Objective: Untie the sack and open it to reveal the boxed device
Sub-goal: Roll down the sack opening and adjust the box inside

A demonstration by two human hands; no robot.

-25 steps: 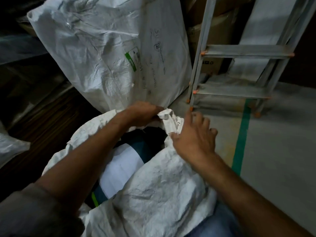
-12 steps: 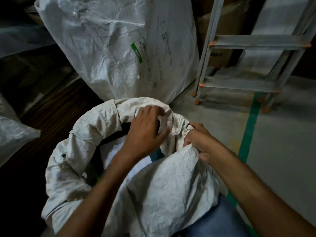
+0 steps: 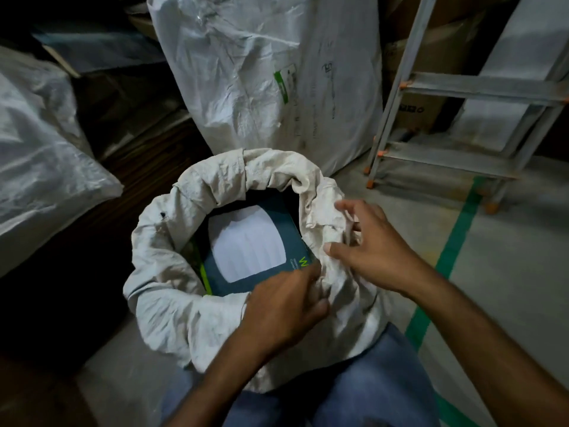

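A white woven sack (image 3: 166, 272) stands open between my knees, its mouth rolled down into a thick rim. Inside lies a dark teal box (image 3: 246, 241) with a white device pictured on top and green edging on its left side. My left hand (image 3: 283, 309) is at the near rim, with its fingers curled into the bunched fabric over the box's near corner. My right hand (image 3: 375, 251) lies against the right side of the rim, fingers spread loosely and thumb pressed on the fabric.
A tall white sack (image 3: 261, 72) leans right behind the open one. Another pale sack (image 3: 37, 149) lies at the left. A metal stepladder (image 3: 462, 87) stands at the back right, with a cardboard carton (image 3: 415, 109) behind it. A green tape line (image 3: 455, 248) runs along the floor.
The sack's mouth has been spread and rolled down, so the box top now shows. My left hand came from the far rim to the near rim. My right hand's fingers have loosened.
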